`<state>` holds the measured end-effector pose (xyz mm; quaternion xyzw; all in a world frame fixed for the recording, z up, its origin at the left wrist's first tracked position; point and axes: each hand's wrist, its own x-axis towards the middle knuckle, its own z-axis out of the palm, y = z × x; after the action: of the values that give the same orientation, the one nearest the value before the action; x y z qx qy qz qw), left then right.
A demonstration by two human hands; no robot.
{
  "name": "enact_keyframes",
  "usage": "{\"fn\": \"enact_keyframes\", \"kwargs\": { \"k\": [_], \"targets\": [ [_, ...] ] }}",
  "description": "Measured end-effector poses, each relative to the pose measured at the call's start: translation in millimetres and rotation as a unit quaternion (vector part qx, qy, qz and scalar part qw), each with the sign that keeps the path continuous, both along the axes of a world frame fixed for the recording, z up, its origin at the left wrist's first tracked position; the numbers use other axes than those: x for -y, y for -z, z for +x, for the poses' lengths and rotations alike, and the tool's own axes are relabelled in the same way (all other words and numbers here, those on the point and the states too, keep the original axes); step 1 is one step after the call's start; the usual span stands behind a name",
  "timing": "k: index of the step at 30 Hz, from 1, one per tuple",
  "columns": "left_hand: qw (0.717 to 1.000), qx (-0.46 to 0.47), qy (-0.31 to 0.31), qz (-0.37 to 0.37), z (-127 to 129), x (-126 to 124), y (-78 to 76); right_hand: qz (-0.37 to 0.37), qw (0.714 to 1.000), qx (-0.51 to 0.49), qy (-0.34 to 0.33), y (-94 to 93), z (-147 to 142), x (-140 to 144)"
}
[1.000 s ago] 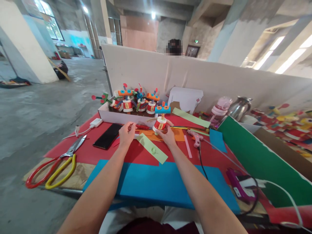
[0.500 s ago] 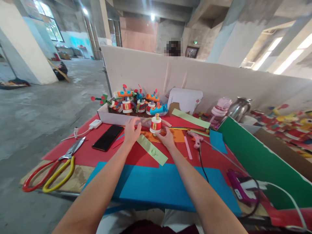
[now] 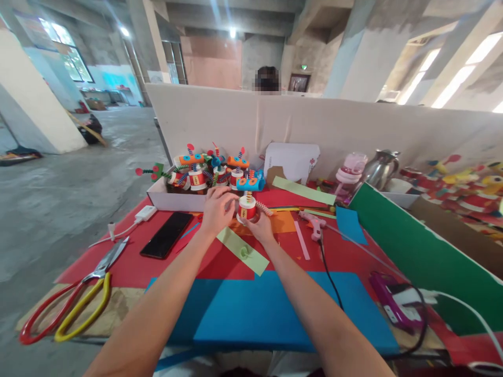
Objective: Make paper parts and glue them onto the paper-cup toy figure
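A small paper-cup figure (image 3: 247,210) stands upright near the middle of the table, with a red-and-white body, a folded paper neck and a blue tube head with orange eyes. My right hand (image 3: 260,228) grips the lower right of its cup, thumb in front. Its pink folded-paper arm sticks out above that hand. On the other side, my left hand (image 3: 218,209) is curled beside the cup with thumb and fingers drawn together. The figure's left arm is hidden there, and what those fingers hold cannot be made out. A pale green paper strip (image 3: 236,246) lies just in front.
Similar figures fill a white box (image 3: 181,201) behind my left hand. Left lie a black phone (image 3: 166,234) and large scissors (image 3: 98,280). A pink glue gun (image 3: 315,225) with its cable, a purple power strip (image 3: 395,301) and a green board (image 3: 416,262) are at right.
My left hand has moved in to the figure and its fingers have closed; the figure's left arm is now covered. My right hand stays at the cup. The camera view has shifted slightly.
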<state>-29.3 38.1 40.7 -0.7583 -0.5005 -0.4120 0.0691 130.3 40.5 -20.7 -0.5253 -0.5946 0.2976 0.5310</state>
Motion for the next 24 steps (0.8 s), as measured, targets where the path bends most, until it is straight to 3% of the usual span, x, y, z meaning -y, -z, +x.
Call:
{"fn": "enact_keyframes", "kwargs": {
  "k": [2, 5, 9, 13, 24],
  "targets": [
    [0.998, -0.061, 0.020, -0.007, 5, 5, -19.3, 0.010, 1.000, 0.006, -0.008, -0.1, 1, 2],
    [0.971, -0.215, 0.051, -0.091, 25, 10, -42.9, 0.033, 0.999, 0.005, -0.026, 1.3, 3, 3],
    [0.914, -0.376, 0.014, -0.151, 60, 12, -53.0, 0.038, 0.998, 0.033, -0.023, 5.6, 5, 0],
    [0.910, -0.382, -0.020, -0.159, 76, 9, -53.1, 0.058, 0.997, 0.035, -0.031, 7.9, 6, -2],
    [0.914, -0.360, -0.067, -0.176, 85, 8, -51.1, 0.055, 0.997, 0.025, -0.048, 5.9, 6, 1]
  ]
}}
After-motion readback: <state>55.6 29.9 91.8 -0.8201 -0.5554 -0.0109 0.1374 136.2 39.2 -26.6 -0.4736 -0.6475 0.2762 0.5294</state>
